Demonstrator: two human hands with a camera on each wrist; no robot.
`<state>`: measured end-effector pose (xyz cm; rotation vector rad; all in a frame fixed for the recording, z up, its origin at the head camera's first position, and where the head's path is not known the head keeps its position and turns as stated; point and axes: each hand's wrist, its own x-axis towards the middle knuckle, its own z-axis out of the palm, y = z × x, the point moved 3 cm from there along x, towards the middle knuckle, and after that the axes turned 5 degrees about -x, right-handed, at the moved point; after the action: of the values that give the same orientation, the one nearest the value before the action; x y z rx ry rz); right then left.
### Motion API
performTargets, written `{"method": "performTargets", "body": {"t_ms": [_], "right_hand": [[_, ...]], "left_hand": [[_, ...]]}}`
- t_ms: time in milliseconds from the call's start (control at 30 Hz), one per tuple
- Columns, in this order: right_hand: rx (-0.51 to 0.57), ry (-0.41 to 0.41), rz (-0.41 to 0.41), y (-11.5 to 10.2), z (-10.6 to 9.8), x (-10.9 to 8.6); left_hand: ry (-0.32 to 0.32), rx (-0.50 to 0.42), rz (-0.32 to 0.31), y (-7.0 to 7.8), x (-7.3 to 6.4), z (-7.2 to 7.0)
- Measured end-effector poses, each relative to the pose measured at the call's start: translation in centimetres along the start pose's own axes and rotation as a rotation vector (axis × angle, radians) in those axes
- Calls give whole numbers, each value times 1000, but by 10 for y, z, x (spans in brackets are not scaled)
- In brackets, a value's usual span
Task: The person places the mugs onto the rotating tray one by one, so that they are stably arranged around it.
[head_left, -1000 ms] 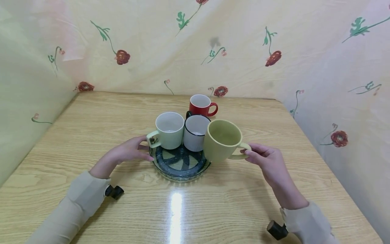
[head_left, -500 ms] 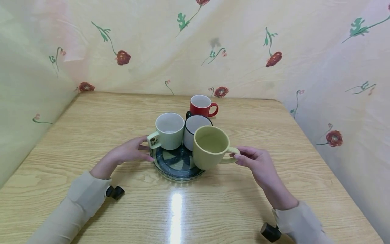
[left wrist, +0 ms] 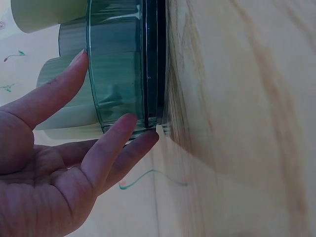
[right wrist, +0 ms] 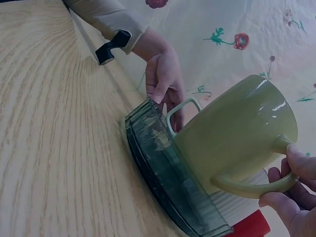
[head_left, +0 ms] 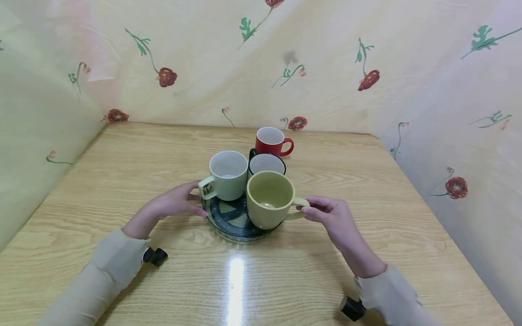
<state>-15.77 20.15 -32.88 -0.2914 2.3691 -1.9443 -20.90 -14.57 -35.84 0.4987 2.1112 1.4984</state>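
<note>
My right hand (head_left: 332,217) pinches the handle of a yellow mug (head_left: 265,208), thumb and fingers on the handle in the right wrist view. The mug is upright at the front right of a round, clear-walled tray (head_left: 222,219) with a dark base. Its bottom sits behind the tray's wall (right wrist: 170,170) in the right wrist view. Fairly straight, my left hand's fingers (left wrist: 111,143) touch the tray's left side, thumb at the rim. A pale green mug (head_left: 229,183) stands on the tray's left, handle toward my left hand. Behind the yellow mug is a white mug with a black rim (head_left: 266,163), partly hidden.
A red mug (head_left: 269,144) with a white inside stands on the wooden table (head_left: 163,280) behind the tray, handle to the right. Flower-printed cloth (head_left: 204,54) hangs along the back and sides of the table. Both wrists carry small black camera mounts (head_left: 352,309).
My right hand has carried the yellow mug leftward and down onto the front right of the tray, so it now covers more of the black-rimmed mug. My left hand stays at the tray.
</note>
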Motion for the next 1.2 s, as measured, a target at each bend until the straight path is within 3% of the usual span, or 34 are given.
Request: {"method": "performTargets", "body": {"t_ms": [600, 1200], "right_hand": [[-110, -23, 21, 6, 10, 9], [-228, -186, -44, 18, -3, 32]], "left_hand": [[-13, -7, 8, 1, -1, 2], [-2, 15, -6, 5, -3, 5]]}}
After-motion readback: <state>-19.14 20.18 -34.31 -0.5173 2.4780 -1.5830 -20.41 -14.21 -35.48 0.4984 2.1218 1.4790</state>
